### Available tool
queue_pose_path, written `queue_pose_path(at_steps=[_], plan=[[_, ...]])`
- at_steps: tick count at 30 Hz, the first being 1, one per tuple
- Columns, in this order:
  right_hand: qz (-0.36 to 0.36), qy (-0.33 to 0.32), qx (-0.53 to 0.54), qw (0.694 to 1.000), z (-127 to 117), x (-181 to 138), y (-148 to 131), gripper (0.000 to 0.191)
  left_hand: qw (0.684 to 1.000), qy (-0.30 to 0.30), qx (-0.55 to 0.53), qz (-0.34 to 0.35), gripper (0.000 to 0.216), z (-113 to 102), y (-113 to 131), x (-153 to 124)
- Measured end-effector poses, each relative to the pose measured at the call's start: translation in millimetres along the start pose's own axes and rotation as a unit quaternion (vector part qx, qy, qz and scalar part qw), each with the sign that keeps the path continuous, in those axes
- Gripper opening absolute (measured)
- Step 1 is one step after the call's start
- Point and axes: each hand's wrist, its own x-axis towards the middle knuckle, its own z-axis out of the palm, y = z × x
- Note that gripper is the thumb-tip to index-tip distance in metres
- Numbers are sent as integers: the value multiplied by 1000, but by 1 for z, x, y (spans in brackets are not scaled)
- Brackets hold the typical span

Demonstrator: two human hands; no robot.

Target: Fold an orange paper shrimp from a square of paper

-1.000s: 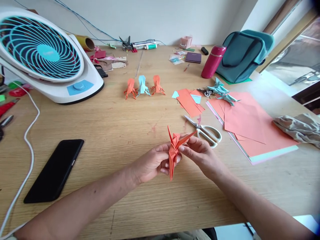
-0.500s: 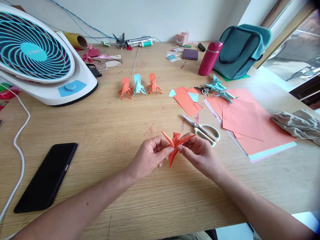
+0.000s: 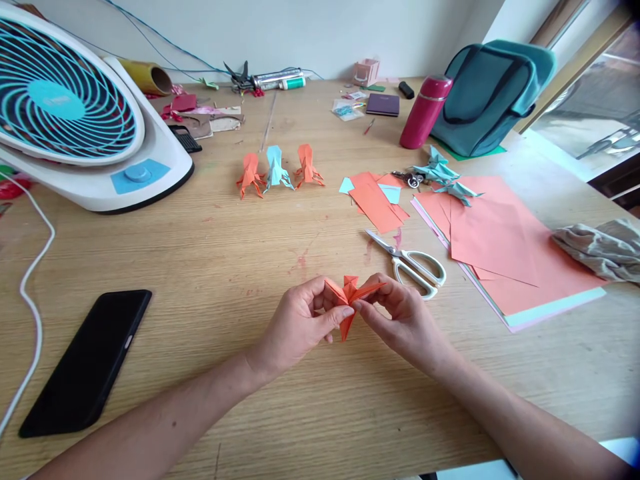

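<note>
An orange origami figure (image 3: pixel 351 291) with pointed flaps sticking out is held between my hands above the table. My left hand (image 3: pixel 305 319) pinches it from the left, thumb near its centre. From the other side my right hand (image 3: pixel 400 313) grips it between thumb and fingers; its right-hand flap lies along those fingers. The fingertips hide part of the folds. Just beyond my right hand lie scissors (image 3: pixel 407 262) with white handles, blades pointing away to the left. Farther off stand three folded paper figures: an orange one (image 3: pixel 251 175), a light blue one (image 3: pixel 275 168) and another orange one (image 3: pixel 309 165).
Orange paper pieces (image 3: pixel 377 202) and a stack of coloured sheets (image 3: pixel 500 240) lie to the right, near blue origami figures (image 3: pixel 440 175), a pink bottle (image 3: pixel 425 112) and a teal bag (image 3: pixel 487 100). At left are a phone (image 3: pixel 87 363), a white cable (image 3: pixel 31 293) and a fan (image 3: pixel 75 107).
Both hands, still pinching the orange origami figure, sit slightly lower in view. Its side flaps look a little less raised. The camera view has shifted slightly.
</note>
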Motion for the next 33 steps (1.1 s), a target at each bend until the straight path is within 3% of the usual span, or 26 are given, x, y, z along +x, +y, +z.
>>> queue_pose_path(at_steps=[8, 16, 25, 33], plan=[[-27, 12, -28, 999, 6, -2, -7, 14, 998, 46, 42, 26, 24, 1, 6, -4], [-29, 7, 20, 999, 4, -3, -1, 16, 999, 28, -2, 16, 25, -1, 6, -4], [-47, 17, 3, 999, 2, -4, -3, 13, 1000, 21, -19, 14, 24, 1, 13, -6], [-36, 8, 31, 999, 3, -6, -4, 11, 993, 43, 43, 100, 14, -2, 11, -3]])
